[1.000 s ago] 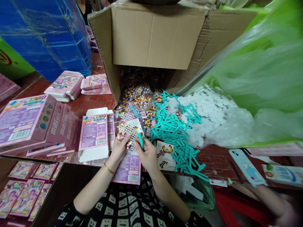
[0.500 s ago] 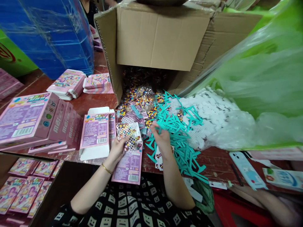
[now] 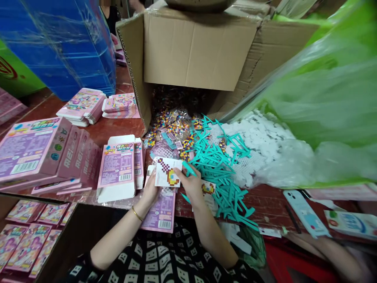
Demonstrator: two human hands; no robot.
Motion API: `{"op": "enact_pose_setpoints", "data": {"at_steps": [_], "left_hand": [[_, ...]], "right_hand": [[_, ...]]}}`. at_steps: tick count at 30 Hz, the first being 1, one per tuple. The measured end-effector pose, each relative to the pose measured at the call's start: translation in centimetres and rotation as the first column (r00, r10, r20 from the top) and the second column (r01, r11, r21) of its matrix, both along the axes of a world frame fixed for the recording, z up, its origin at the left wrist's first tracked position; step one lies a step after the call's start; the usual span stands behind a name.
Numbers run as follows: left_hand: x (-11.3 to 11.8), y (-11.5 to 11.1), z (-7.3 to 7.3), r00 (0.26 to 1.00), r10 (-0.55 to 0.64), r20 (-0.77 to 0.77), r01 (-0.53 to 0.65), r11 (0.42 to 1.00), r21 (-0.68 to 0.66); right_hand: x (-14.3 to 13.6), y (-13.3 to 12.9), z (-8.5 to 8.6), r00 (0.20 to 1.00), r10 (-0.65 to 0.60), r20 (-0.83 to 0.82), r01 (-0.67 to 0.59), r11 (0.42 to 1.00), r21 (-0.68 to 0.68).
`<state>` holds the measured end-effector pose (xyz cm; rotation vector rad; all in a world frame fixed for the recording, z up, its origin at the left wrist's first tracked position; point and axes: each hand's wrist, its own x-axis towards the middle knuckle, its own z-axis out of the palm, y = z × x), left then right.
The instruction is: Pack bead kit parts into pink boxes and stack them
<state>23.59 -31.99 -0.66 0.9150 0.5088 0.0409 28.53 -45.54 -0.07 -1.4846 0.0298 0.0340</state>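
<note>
My left hand (image 3: 150, 190) is closed on a white pattern card (image 3: 165, 168) printed with a pixel picture; a clear bag and white grid show partly below it. My right hand (image 3: 192, 185) grips a teal T-shaped plastic piece (image 3: 189, 169), its thumb on the card's right edge. Under both hands lies a pink and purple flat box (image 3: 165, 212) with a barcode. To the right spreads a heap of similar teal pieces (image 3: 212, 157), and another pattern card (image 3: 208, 187) lies by my right wrist.
Bagged coloured beads (image 3: 176, 124) spill from a cardboard carton (image 3: 191, 51). White plastic pieces (image 3: 262, 137) lie on a green bag (image 3: 332, 102). Stacked pink boxes (image 3: 29, 149) stand left; filled ones (image 3: 28, 243) sit in a lower carton. A phone (image 3: 306, 212) and another person's arm (image 3: 326, 251) are at right.
My right hand has come back from the teal heap toward my left hand with one teal piece. The pattern card has turned face-up above the bag and grid.
</note>
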Motion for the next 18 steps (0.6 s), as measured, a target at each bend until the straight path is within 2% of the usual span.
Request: {"op": "enact_pose_setpoints", "data": {"at_steps": [2, 5, 7, 9, 12, 15, 17, 18], "left_hand": [[-0.5, -0.6, 0.0, 1.000, 0.016, 0.000, -0.016, 0.999, -0.049], [-1.0, -0.8, 0.0, 0.999, -0.036, 0.008, 0.036, 0.999, 0.037], [-1.0, -0.6, 0.0, 0.996, -0.080, 0.030, 0.077, 0.993, 0.091], [-0.8, -0.4, 0.2, 0.995, -0.094, 0.041, 0.090, 0.993, 0.078], [-0.4, -0.5, 0.3, 0.995, -0.087, 0.042, 0.083, 0.993, 0.080], [-0.4, -0.9, 0.1, 0.998, -0.040, 0.054, 0.025, 0.964, 0.266], [-0.9, -1.1, -0.3, 1.000, 0.002, 0.030, -0.014, 0.920, 0.392], [-1.3, -1.1, -0.6, 1.000, -0.001, 0.020, -0.007, 0.911, 0.412]], "right_hand": [[-0.4, 0.9, -0.9, 0.998, -0.050, 0.039, 0.053, 0.995, -0.087], [-0.3, 0.8, -1.5, 0.997, -0.061, 0.039, 0.065, 0.992, -0.113], [0.1, -0.1, -1.1, 0.994, -0.105, 0.030, 0.108, 0.985, -0.137], [0.3, -0.9, -0.2, 0.987, -0.152, 0.053, 0.160, 0.971, -0.177], [0.2, -0.9, 0.9, 0.989, -0.072, 0.132, 0.103, 0.964, -0.245], [-0.3, 1.2, 1.1, 0.991, 0.048, 0.127, -0.012, 0.962, -0.272], [-1.0, 3.1, 0.8, 0.996, 0.050, 0.068, -0.031, 0.964, -0.262], [-1.4, 3.9, 0.6, 0.999, 0.036, 0.030, -0.028, 0.968, -0.250]]}}
